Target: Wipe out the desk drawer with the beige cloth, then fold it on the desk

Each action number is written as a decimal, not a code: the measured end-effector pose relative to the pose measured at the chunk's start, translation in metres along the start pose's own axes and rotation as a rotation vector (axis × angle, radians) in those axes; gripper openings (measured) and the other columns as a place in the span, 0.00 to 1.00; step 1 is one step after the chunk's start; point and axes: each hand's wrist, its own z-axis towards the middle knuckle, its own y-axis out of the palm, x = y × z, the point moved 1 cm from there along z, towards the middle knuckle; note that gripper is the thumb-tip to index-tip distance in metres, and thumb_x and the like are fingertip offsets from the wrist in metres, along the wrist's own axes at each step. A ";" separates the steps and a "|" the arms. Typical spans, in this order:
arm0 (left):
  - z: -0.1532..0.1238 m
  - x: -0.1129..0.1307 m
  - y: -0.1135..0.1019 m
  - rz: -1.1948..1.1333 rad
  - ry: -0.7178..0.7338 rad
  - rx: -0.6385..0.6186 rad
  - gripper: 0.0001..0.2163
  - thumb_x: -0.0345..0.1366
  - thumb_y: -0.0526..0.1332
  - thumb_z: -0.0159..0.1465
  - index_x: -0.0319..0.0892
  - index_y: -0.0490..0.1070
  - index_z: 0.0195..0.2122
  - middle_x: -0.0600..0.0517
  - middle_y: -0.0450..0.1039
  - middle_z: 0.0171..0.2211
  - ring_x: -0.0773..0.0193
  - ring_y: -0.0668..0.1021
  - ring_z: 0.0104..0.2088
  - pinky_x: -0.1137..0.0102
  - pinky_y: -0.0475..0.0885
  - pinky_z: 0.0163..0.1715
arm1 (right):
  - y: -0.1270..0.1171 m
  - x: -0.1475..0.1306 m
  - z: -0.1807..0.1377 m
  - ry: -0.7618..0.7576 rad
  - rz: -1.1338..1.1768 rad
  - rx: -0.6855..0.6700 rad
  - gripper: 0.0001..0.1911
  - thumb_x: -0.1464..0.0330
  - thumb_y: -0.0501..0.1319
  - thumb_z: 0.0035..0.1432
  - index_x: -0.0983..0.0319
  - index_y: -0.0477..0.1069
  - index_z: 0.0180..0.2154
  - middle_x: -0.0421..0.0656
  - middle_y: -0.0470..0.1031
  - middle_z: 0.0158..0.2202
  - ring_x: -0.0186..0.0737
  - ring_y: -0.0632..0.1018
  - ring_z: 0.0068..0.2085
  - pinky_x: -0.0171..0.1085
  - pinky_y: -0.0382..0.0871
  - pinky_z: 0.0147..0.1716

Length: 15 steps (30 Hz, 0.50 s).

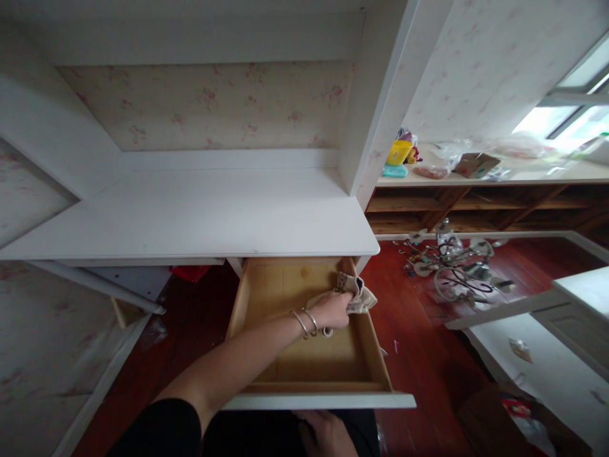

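My left hand (330, 311), with two bangles at the wrist, reaches inside a pulled-out wooden drawer (280, 362). Its fingers are closed round a crumpled beige cloth (360, 297), which touches the drawer's right side near the back. A small light loop hangs under the hand. Below the drawer's white front edge, my right hand (328, 435) lies over the dark clothing on my lap, partly cut off by the frame. Its visible fingers are apart, and no held thing shows there.
Above the drawer is a white desk top (228, 209) with a hutch. At right, a dismantled chandelier (457, 263) lies on the red floor. Behind it a low wooden shelf unit (409, 203) carries bags and a yellow container (398, 152). White furniture (533, 349) stands at lower right.
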 end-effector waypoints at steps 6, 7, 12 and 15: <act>-0.044 0.021 0.011 0.142 0.260 -0.354 0.17 0.31 0.60 0.51 0.49 0.71 0.44 0.47 0.78 0.38 0.51 0.80 0.37 0.66 0.72 0.29 | -0.003 -0.002 0.000 -0.002 -0.018 -0.014 0.23 0.75 0.55 0.59 0.53 0.76 0.53 0.42 0.78 0.51 0.45 0.77 0.52 0.38 0.68 0.53; -0.049 0.025 0.011 0.174 0.294 -0.405 0.17 0.31 0.60 0.51 0.49 0.71 0.43 0.47 0.78 0.37 0.50 0.80 0.37 0.65 0.72 0.28 | -0.003 -0.003 0.000 -0.003 -0.020 -0.013 0.23 0.75 0.55 0.59 0.53 0.76 0.53 0.42 0.78 0.52 0.45 0.77 0.52 0.38 0.68 0.54; -0.072 0.027 0.006 0.299 0.343 -0.503 0.11 0.30 0.61 0.48 0.45 0.72 0.34 0.43 0.79 0.36 0.48 0.81 0.37 0.65 0.72 0.27 | -0.002 -0.005 -0.003 0.005 -0.029 0.019 0.23 0.75 0.55 0.60 0.55 0.75 0.54 0.43 0.77 0.52 0.44 0.77 0.53 0.37 0.67 0.54; -0.087 0.011 -0.002 0.278 0.321 -0.485 0.07 0.28 0.63 0.46 0.45 0.70 0.26 0.47 0.79 0.30 0.52 0.81 0.32 0.67 0.71 0.26 | -0.001 -0.005 -0.002 -0.007 -0.026 0.015 0.23 0.75 0.54 0.60 0.55 0.75 0.54 0.43 0.77 0.52 0.44 0.77 0.53 0.37 0.67 0.54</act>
